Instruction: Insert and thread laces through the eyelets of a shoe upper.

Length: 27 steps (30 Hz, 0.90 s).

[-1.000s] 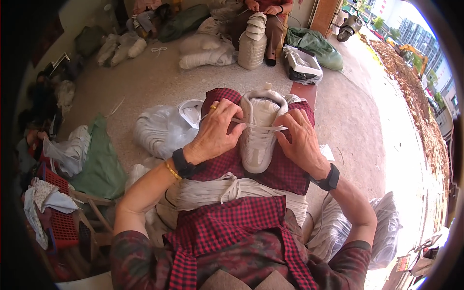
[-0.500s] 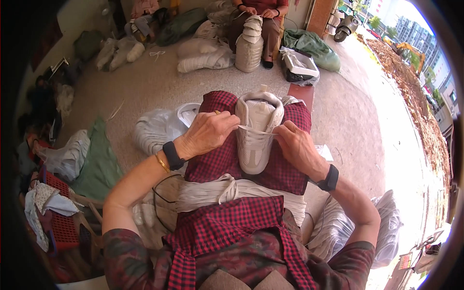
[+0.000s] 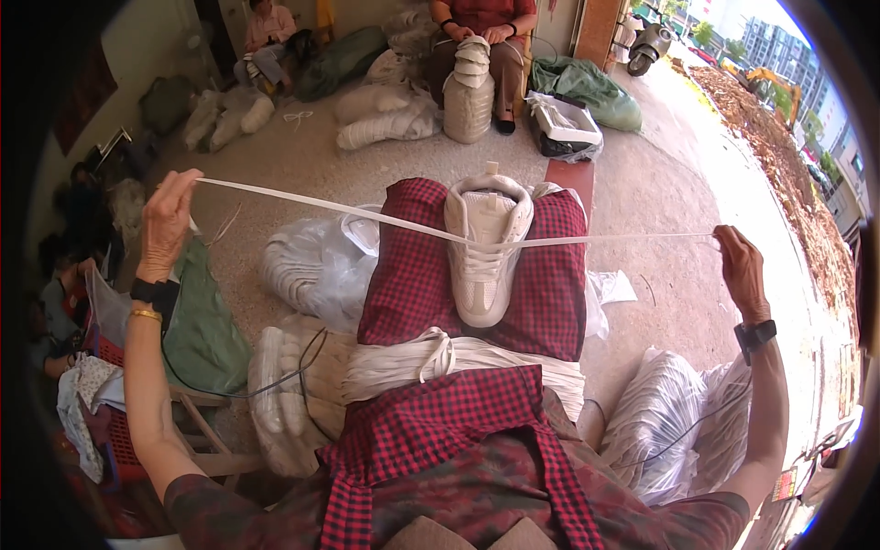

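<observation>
A cream sneaker [image 3: 488, 289] rests on my lap, over a red-and-black checked apron [image 3: 403, 293], its toe toward me. A flat white shoelace [image 3: 367, 214] runs through its upper eyelets and is stretched out to both sides. Out at the left, my left hand [image 3: 166, 220] is closed on one end of the lace. My right hand [image 3: 744, 270] pinches the other end, far to the right. Between the shoe and my body lies a tied bundle of white laces [image 3: 458, 357] across my lap.
Bagged stacks of shoe parts [image 3: 316, 261] sit left of my knees, and more plastic-wrapped stacks [image 3: 655, 422] at the right. A red plastic basket [image 3: 124, 445] stands lower left. Ahead, a seated person [image 3: 481, 55] works behind a tall stack, near a white tray [image 3: 564, 119].
Both hands have swung wide apart from beside the shoe, drawing the lace out into two long taut lengths. The shoe stays on my lap.
</observation>
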Tool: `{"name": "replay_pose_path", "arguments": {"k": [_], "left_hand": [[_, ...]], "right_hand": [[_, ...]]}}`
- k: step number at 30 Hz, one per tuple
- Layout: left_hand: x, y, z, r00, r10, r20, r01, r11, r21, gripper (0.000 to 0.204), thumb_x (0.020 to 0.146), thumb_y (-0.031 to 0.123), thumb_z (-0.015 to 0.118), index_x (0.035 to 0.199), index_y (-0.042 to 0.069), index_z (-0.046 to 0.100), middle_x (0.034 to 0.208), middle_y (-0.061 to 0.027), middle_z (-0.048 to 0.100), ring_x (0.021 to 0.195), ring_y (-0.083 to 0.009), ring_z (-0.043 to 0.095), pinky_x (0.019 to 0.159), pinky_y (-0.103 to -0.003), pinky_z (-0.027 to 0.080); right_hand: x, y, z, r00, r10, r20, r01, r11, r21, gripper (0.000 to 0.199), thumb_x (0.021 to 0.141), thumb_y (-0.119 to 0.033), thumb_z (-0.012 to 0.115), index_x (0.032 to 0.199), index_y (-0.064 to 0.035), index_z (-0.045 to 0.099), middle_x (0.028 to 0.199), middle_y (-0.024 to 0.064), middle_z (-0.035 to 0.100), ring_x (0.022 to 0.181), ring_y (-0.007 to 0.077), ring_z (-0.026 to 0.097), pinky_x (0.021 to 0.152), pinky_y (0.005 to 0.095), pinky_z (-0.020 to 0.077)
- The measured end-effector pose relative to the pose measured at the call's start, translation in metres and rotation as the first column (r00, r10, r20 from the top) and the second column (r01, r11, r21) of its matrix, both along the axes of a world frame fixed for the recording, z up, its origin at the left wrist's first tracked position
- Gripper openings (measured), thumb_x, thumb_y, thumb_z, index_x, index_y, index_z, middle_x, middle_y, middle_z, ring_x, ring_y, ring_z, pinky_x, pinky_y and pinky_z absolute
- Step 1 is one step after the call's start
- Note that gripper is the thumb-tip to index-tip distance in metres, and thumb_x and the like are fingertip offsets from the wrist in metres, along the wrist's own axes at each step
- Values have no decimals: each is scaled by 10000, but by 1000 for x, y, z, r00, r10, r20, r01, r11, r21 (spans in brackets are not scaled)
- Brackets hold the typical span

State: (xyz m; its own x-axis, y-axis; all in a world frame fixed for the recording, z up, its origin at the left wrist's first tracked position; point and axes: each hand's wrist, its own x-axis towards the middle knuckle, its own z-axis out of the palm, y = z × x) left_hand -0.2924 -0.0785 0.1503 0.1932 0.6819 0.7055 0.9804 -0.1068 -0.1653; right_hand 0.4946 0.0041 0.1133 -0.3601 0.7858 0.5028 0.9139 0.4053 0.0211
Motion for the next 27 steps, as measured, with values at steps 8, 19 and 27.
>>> {"name": "replay_pose_path", "arguments": {"k": [8,19,27], "left_hand": [[-130,-67,68,927,315,-203,-244,919,310,228,1016,85,540,1221,64,639,1113,-132,645,1064,-345,622,899,-404,518],[-120,-51,65,953,293,-77,-206,815,542,238,989,63,598,1202,88,702,1041,-111,624,916,-285,640,777,-375,523],[-99,-14,46,980,197,-6,-166,841,515,227,976,47,610,1177,79,709,987,-105,633,861,-278,638,746,-363,516]], "right_hand": [[223,-5,47,886,-454,88,372,813,448,277,1054,-171,500,1295,-99,614,1150,131,726,968,319,724,786,411,572],[134,-9,49,867,-304,-396,495,621,608,243,1021,-142,587,1236,-165,696,954,84,756,845,201,737,707,352,573],[36,8,0,890,-161,-426,355,831,429,197,983,-107,639,1165,-118,715,964,76,761,853,165,730,739,317,571]]}}
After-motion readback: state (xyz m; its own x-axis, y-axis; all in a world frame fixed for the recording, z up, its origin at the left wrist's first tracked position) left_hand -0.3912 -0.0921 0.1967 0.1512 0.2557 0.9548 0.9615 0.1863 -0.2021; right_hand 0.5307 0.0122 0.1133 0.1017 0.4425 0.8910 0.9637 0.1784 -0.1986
